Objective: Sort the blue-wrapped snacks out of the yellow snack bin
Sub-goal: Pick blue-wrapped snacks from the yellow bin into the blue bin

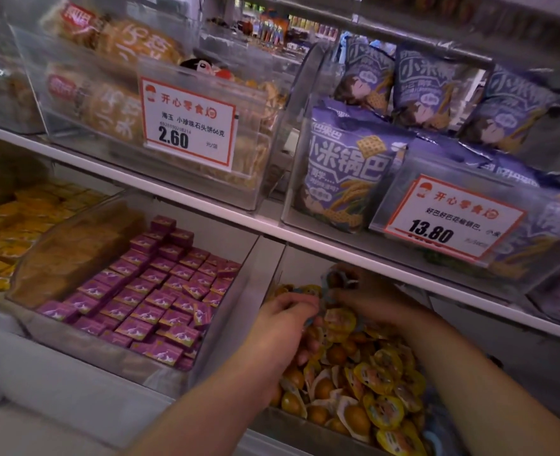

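Left grip [285, 319]: fingers curled, pinching a blue-wrapped snack [308, 321] over the yellow snack bin [308, 429]. Right grip [367, 294]: fingers curled around several blue-wrapped pieces [339, 280], held at the bin's rear. Bin contents: round yellow-wrapped snacks [383, 411], lower shelf, right. Adjacent left: bin of purple boxes [153, 291]. Shelf above: purple snack bags [347, 172], price tag [453, 218].
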